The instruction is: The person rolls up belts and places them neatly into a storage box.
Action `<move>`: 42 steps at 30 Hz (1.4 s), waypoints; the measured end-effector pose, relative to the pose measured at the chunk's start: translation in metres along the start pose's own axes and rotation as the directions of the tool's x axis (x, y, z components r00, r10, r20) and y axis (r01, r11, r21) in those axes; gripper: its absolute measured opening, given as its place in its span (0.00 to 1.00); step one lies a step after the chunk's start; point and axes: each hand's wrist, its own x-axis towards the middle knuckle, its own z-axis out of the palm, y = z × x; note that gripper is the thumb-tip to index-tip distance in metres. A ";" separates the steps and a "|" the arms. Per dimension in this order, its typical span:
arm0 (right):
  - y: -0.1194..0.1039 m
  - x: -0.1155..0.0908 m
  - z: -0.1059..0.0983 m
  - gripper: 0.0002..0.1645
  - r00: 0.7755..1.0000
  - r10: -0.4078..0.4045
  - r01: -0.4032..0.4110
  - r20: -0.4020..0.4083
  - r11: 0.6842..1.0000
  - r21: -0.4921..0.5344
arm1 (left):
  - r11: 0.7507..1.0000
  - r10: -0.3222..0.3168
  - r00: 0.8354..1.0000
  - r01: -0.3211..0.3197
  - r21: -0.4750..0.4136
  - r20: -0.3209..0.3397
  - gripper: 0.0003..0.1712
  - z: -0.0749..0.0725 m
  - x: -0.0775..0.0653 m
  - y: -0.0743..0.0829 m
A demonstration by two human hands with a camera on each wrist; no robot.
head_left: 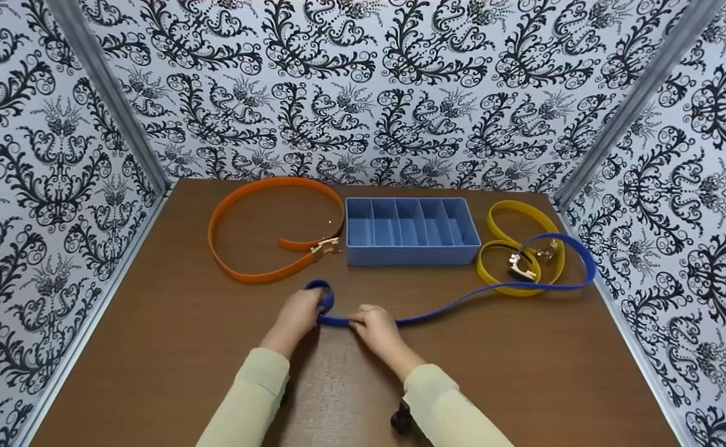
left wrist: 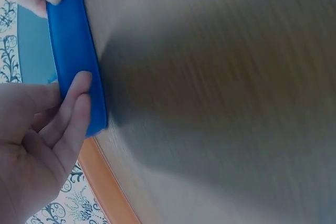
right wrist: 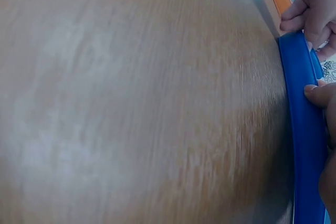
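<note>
A blue belt [head_left: 428, 316] stands on edge across the table in front of me. My left hand [head_left: 296, 316] grips its small rolled end, fingers wrapped at the coil. A short way along, my right hand [head_left: 376, 328] pinches the strap between thumb and fingers. In the left wrist view, the left fingertips [left wrist: 81, 85] lie against the flat of the strap. The right thumb [right wrist: 313, 94] presses on it in the right wrist view. From there the strap trails right and loops back to a silver-and-black buckle [head_left: 520, 267].
A blue-grey divided box [head_left: 409, 255] stands at the back middle. Left of it lies an orange belt [head_left: 276, 273] in a wide loop with a gold buckle [head_left: 326, 247]. A yellow belt [head_left: 492, 217] is looped at the right, partly under the blue belt. Patterned walls [head_left: 363, 124] enclose the table.
</note>
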 end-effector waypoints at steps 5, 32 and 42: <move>0.000 -0.001 0.000 0.06 1.000 -0.017 0.017 0.007 1.000 0.024 | 1.000 -0.003 1.000 0.003 -0.011 0.003 0.08 -0.004 0.004 -0.007; 0.025 0.000 -0.023 0.06 0.927 -0.359 0.363 0.105 0.932 -0.016 | 0.974 -0.188 0.976 0.170 -0.149 -0.114 0.10 -0.021 0.007 -0.032; 0.046 0.004 -0.036 0.08 0.954 -0.298 0.291 -0.014 0.940 -0.181 | 0.984 -0.103 0.991 0.088 -0.153 -0.090 0.11 -0.013 0.007 -0.016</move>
